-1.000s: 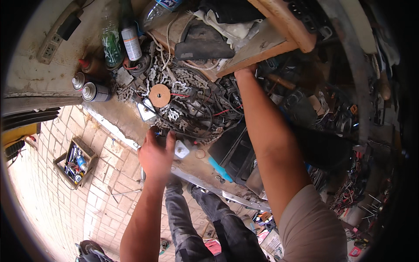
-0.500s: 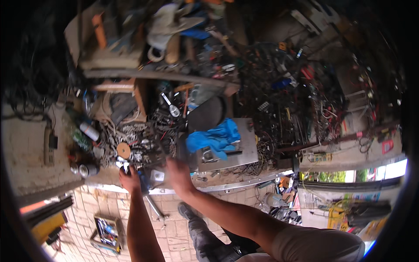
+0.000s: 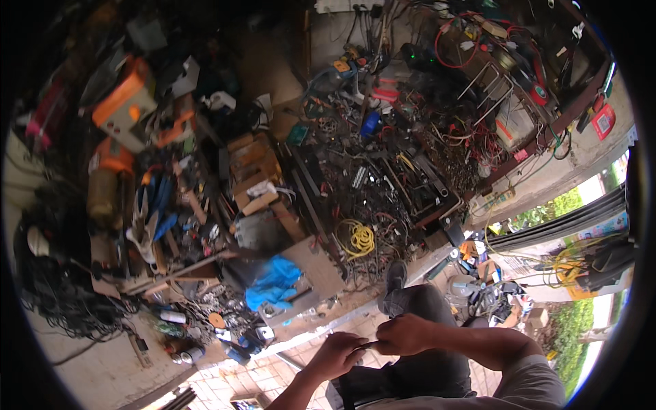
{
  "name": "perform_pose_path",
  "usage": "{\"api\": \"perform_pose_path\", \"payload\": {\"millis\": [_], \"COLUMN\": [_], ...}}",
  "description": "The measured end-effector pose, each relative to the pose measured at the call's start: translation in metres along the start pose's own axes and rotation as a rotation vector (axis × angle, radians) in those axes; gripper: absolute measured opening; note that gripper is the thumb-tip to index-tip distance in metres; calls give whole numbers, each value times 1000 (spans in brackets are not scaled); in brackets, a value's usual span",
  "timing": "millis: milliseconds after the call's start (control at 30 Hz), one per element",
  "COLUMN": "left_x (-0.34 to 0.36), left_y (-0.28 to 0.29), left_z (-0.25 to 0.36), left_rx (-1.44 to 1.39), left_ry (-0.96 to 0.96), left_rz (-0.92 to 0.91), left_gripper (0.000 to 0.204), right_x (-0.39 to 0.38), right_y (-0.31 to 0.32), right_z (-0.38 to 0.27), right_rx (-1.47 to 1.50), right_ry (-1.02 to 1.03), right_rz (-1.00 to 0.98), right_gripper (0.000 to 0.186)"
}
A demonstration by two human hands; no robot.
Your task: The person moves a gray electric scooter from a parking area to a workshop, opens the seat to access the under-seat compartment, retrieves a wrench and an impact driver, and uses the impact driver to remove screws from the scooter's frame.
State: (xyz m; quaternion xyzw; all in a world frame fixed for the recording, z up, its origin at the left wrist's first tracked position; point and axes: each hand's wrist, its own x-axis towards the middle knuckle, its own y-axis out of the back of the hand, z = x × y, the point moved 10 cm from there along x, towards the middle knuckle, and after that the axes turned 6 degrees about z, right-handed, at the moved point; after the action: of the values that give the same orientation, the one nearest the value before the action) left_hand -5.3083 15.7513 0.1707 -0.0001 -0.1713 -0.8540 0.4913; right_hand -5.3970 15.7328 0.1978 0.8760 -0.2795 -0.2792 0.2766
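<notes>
Workshop bench: crowded with tools, cables and loose parts, running above a pale brick floor
Blue cloth or glove: crumpled on a flat metal plate, well apart from the hands
Yellow coil: looped among the clutter beyond the plate
Brown disc: lying with metal parts toward the left end of the bench
Slim dark item: between the two hands, off the bench and in front of the dark trousers; too small to identify
Left hand: fingers curled, pinching one end of the item
Right hand: closed about the other end, its fingertips hidden
Step in hand: seemingly two-handed handling of the item, clear of the bench
Next move calls for: probably a steady pinch at both ends, since the item offers little to hold
</notes>
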Motion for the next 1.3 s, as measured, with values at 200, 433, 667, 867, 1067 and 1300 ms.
{"api": "perform_pose_path", "payload": {"millis": [200,433,667,867,1067,1300], "left_x": [143,157,118,64,126,435], "left_y": [5,89,185,208,237,492], "left_z": [40,26,62,-35,-58,-14], "left_rx": [247,46,-184,-273,-456,-818], "left_ry": [350,838,865,1088,1531,1168], "left_rz": [-194,457,907,931,973,1093], "left_gripper": [20,25,18,20,21,20], "right_x": [-16,0,88,223,388,534], "right_y": [168,257,337,493,592,674], "right_z": [73,213,204,139,151,120], "right_rx": [382,3,385,729,331,763], "right_ry": [-78,-300,-341,-421,-304,-215], "right_rz": [-48,237,529,449,795,219], "right_gripper": [41,48,25,36,43,34]}}
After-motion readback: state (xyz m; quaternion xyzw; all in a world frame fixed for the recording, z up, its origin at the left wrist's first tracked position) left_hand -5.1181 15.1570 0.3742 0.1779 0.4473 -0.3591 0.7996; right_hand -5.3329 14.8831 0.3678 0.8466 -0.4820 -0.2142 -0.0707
